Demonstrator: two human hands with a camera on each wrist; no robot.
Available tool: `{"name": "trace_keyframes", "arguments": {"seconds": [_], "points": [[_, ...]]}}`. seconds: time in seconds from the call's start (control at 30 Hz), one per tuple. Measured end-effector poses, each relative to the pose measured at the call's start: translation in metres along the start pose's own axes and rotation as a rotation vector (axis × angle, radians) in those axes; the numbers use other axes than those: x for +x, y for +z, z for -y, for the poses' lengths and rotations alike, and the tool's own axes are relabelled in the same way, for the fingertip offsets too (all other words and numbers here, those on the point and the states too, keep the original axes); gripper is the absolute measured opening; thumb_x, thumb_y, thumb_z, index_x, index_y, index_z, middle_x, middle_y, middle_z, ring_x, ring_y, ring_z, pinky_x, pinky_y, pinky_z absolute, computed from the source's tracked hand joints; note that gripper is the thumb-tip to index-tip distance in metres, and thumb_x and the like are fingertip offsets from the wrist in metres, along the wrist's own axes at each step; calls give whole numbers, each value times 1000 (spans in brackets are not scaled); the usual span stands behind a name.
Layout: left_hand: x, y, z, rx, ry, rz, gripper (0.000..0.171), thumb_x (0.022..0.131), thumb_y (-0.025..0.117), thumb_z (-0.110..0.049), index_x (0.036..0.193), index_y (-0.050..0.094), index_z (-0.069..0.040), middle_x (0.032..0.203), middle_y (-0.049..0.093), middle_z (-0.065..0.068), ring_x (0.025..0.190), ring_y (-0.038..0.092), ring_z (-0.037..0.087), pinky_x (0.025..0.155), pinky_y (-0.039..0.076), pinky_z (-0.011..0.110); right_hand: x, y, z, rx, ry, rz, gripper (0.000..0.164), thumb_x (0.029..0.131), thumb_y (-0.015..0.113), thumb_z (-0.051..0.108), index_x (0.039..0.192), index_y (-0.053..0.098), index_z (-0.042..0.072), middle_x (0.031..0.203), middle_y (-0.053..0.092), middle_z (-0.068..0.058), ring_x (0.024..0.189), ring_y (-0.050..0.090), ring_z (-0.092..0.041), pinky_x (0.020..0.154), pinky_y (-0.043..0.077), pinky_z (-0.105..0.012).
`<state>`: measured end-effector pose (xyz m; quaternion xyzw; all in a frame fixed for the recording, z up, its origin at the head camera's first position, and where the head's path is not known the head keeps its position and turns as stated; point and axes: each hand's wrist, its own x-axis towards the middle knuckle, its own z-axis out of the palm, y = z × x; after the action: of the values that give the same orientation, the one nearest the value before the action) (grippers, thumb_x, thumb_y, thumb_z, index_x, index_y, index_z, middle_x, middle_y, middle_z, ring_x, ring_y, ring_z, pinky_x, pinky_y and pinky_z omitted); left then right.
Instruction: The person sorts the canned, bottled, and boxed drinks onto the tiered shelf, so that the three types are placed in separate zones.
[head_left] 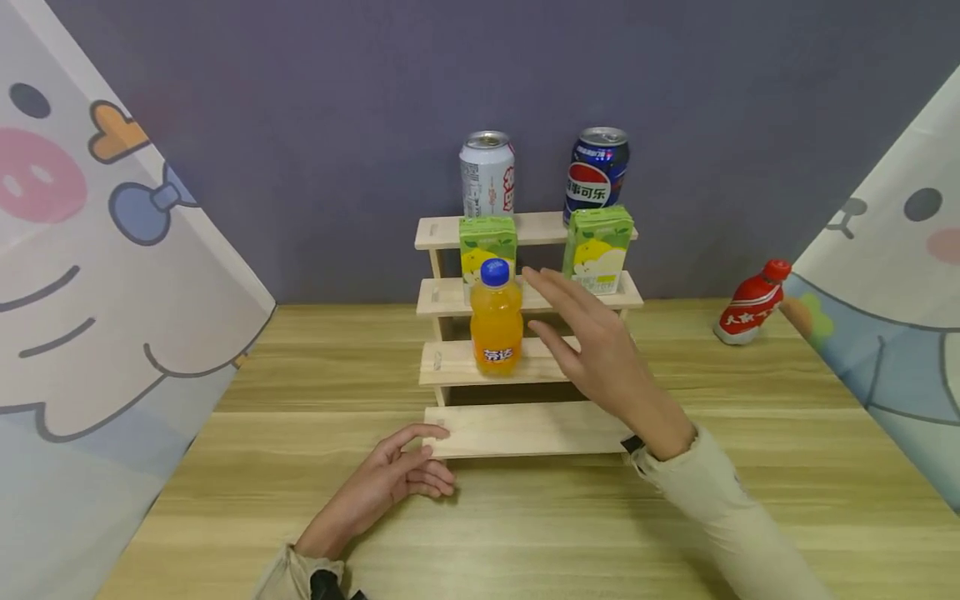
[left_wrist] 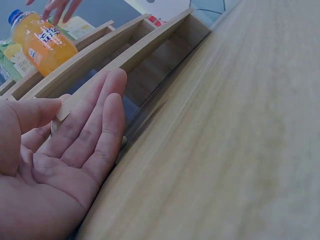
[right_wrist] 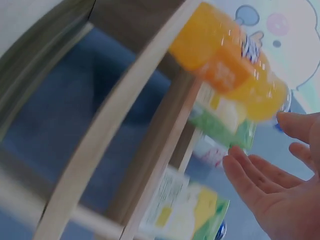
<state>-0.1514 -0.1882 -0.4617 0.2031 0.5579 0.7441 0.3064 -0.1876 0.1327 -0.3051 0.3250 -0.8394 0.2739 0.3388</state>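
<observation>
An orange soda bottle with a blue cap stands upright on the second-lowest step of the wooden tiered rack. My right hand is just right of it, fingers and thumb spread apart with nothing between them. In the right wrist view the bottle leans across the picture beyond my fingertips. Down at the rack's front left corner is my left hand, its index fingertip over the lowest board and thumb at the board's edge. The left wrist view shows its other fingers loosely extended along the rack.
Two green juice cartons, left and right, share the third step. On the top step are a white can and a dark blue cola can. A red bottle tilts on the table at right, beside a cartoon-printed cloth.
</observation>
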Motion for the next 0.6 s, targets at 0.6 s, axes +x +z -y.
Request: {"name": "trace_keyframes", "arguments": {"seconds": [0.6], "points": [[-1, -2, 1, -18, 32, 29, 36, 110, 34, -13, 145, 40, -3, 109, 70, 22, 102, 70, 33, 89, 57, 43, -22, -70, -97, -170, 200, -302, 46, 87, 74, -3, 131, 65, 6, 131, 63, -17, 127, 51, -38, 108, 40, -51]]}}
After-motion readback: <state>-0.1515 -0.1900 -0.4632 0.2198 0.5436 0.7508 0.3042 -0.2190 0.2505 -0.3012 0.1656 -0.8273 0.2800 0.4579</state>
